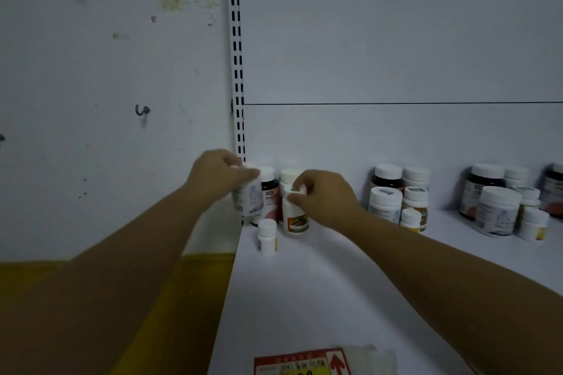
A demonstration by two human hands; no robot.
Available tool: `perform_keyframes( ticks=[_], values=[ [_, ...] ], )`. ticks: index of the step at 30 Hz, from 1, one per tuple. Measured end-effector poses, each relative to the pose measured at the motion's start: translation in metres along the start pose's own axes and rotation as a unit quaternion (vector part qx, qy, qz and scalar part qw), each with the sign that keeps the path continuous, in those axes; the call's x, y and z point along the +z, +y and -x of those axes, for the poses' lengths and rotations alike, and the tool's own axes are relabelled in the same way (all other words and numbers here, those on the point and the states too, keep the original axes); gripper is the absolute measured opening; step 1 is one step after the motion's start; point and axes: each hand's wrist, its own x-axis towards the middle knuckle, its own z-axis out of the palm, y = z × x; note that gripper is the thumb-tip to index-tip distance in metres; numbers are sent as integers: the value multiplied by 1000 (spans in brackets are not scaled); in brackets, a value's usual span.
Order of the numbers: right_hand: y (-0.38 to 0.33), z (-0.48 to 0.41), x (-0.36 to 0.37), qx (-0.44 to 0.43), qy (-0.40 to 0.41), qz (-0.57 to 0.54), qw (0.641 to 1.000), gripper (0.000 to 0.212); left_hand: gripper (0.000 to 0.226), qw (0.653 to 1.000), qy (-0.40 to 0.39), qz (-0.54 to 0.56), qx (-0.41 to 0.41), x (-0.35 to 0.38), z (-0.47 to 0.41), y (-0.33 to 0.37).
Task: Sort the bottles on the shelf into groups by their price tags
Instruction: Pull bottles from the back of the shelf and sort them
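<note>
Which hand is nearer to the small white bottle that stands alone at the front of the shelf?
Right. The right hand grips a bottle just above and right of the small white bottle; the left hand is higher, to its upper left.

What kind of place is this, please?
Probably a shop or pharmacy. White retail shelf on a slotted upright, pill-type bottles standing in groups, and a red and yellow price label at the front edge.

The shelf [320,298] was white, as was the slotted upright [237,70] with black slots. The held bottle [294,216] was white with an orange-and-green label. A far dark-brown bottle [387,176] wore a white cap. The near price tag [301,362] was red and yellow.
</note>
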Motion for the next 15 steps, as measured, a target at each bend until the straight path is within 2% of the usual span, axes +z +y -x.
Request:
perform_keyframes(
  ticks=[2,4,6,8,11,15],
  values=[
    [1,-5,-22,-2,7,-44,999,30,23,997,0,71,5,-20,-6,12],
    [4,-8,-46,7,-20,-86,996,41,12,989,-67,129,1,-29,-4,26],
    [9,-8,-69,31,-86,-164,982,44,8,978,-152,141,7,-22,5,38],
    [18,-2,-87,45,-145,-250,956,31,14,968,-206,143,13,-7,15,48],
    [36,10,-109,31,-173,-271,946,11,21,948,-277,159,12,16,27,67],
    [68,30,-142,23,-185,-256,949,13,28,928,-339,153,20,50,37,94]
  ],
)
